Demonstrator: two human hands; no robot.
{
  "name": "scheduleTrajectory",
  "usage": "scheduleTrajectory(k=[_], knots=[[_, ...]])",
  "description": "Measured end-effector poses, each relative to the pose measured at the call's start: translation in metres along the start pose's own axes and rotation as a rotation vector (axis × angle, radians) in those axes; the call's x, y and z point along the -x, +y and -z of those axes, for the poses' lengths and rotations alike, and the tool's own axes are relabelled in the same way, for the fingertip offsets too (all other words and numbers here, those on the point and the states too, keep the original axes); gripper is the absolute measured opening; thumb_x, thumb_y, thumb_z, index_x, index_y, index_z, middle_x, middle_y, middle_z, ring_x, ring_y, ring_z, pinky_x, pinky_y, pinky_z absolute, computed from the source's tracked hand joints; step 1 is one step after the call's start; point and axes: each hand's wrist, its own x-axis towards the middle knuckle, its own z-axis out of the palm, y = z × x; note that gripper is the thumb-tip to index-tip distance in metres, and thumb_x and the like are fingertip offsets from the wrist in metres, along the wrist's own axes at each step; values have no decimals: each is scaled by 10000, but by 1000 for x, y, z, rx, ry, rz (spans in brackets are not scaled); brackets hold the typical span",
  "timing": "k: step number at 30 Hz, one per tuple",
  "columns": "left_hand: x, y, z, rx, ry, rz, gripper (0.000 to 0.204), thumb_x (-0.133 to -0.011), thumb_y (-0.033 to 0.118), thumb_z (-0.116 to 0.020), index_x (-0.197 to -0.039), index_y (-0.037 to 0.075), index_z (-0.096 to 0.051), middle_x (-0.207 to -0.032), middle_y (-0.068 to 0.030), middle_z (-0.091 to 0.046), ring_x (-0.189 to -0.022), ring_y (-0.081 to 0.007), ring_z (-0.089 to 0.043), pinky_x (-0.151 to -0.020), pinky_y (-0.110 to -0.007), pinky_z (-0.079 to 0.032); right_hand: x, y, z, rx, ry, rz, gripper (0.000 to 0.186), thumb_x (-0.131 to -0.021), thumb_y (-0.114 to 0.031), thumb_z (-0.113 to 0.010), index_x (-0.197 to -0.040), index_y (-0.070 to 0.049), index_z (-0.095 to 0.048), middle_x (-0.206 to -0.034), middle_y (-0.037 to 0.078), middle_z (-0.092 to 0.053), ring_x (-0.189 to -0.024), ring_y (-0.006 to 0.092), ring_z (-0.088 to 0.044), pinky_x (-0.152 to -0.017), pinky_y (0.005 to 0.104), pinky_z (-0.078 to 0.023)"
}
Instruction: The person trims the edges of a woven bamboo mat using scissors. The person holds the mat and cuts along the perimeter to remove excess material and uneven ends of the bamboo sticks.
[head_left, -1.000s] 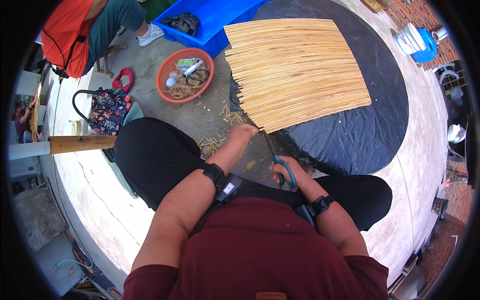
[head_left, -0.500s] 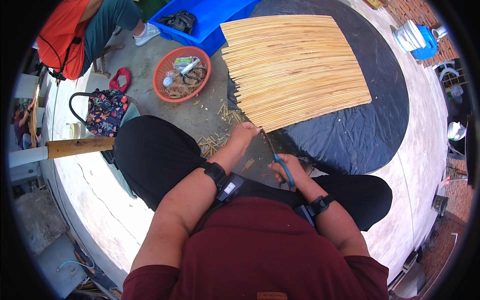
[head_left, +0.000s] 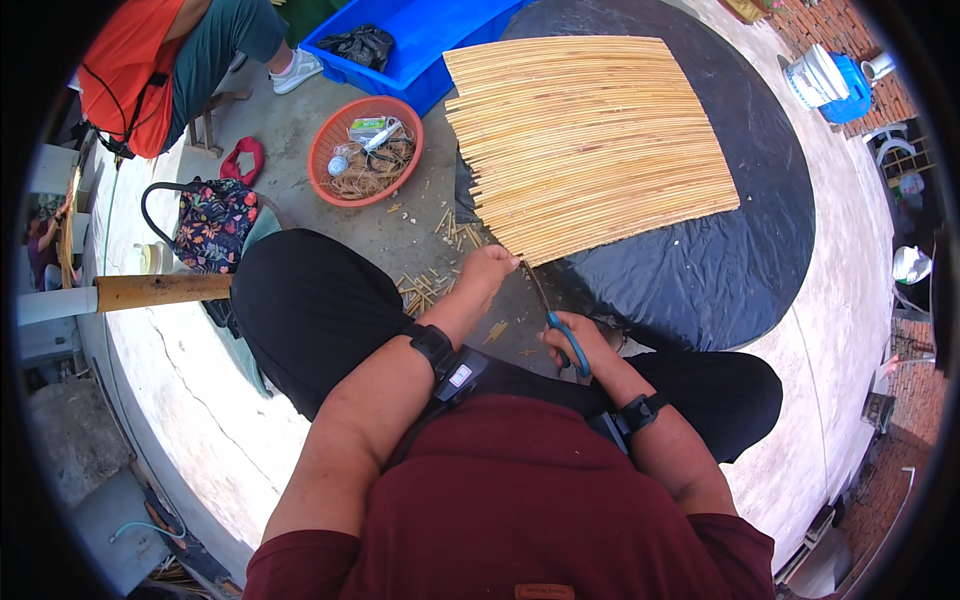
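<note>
A mat of thin straw-coloured stalks (head_left: 600, 140) lies in front of me on black plastic sheeting (head_left: 720, 270). My left hand (head_left: 487, 272) is closed in a pinch at the mat's near left corner. Whether the fingertips grip the stalk ends or a thread there, I cannot tell. My right hand (head_left: 582, 340), to the right and nearer my body, is wrapped round scissors with blue handles (head_left: 572, 350). Their slim dark blades point up and left, the tips reaching close to the left fingertips and the mat's corner.
Short cut stalk pieces (head_left: 425, 290) litter the floor by my left knee. Beyond are an orange basket (head_left: 318, 150) with fibre and small items, a blue tub (head_left: 425, 60) and a flowered bag (head_left: 215, 225). Someone in an orange top (head_left: 125, 75) sits at far left.
Hardly anything differs. The scissors in my right hand have turned very slightly, and the whole view has shifted a little; my left hand keeps its place at the mat's corner.
</note>
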Motion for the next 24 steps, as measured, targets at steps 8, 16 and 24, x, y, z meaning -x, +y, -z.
scheduleTrajectory(k=[8, 16, 24], knots=[[-1, -2, 3, -5, -8, -10, 64, -832, 81, -641, -793, 30, -640, -724, -6, -611, -666, -89, -515, -646, -238, -403, -2, -7, -2, 45, 16, 6, 179, -797, -174, -650, -760, -20, -567, -563, 50, -563, -451, 118, -547, -435, 265, -419], [0, 0, 3, 10, -18, 12, 62, -830, 77, -634, -790, 31, -639, -721, -7, -612, -669, -93, -518, -662, -241, -406, 3, -10, -4, 35, -13, -51, 171, -802, -177, -635, -795, -17, -577, -570, 53, -569, -450, 118, -549, -429, 263, -423], [-3, -5, 2, 21, -18, -11, 70, -831, 76, -635, -773, 37, -632, -721, -7, -617, -669, -87, -520, -656, -234, -407, -2, -1, -4, -63, -57, -26, 205, -809, -214, -627, -814, -19, -568, -597, 63, -575, -472, 133, -551, -457, 279, -424]])
